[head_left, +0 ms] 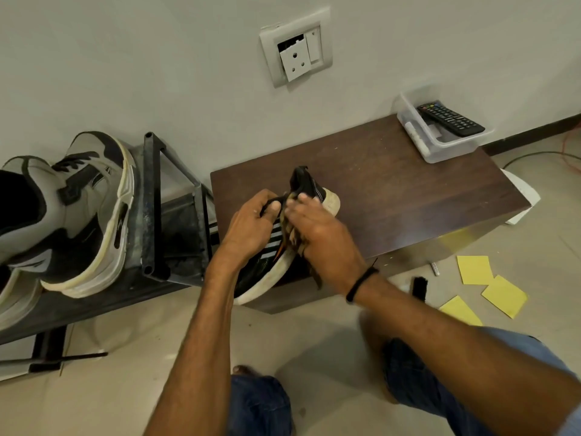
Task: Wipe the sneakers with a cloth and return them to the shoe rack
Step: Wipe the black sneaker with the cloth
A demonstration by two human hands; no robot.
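— Where's the shoe he's working on?

— The black sneaker (270, 265) with white stripes lies on the near left corner of the dark wooden bench (393, 184). Its pale toe points toward the wall and its heel overhangs the edge nearest him.

— And his hands?

— The left hand (251, 221) has its grip closed on a black strip at the sneaker's opening. Lace or tongue, I can't tell from here. The right hand (320, 234), with a black wristband (361, 283) behind it, has its grip bent round a brown patterned cloth (294, 228) and presses it onto the upper. A tail of the cloth hangs below his palm.

— Is the rack close?

— Just beside the bench, on his left. The dark metal shoe rack (154, 209) carries grey-and-black sneakers (85, 215) on its top shelf, well apart from the one he holds.

— Anything else on the bench?

— A clear plastic tub (440, 149) at the far right corner, against the wall, with a black remote control (449, 119) lying in it. Above, a wall socket (295, 47) with its white faceplate hanging crooked.

— And the floor?

— Tiles. Yellow sticky notes (474, 269) are scattered to his right, and a small marker (435, 269) and a black brush (419, 287) lie near the bench's foot. His knees, in blue jeans, show at the bottom.
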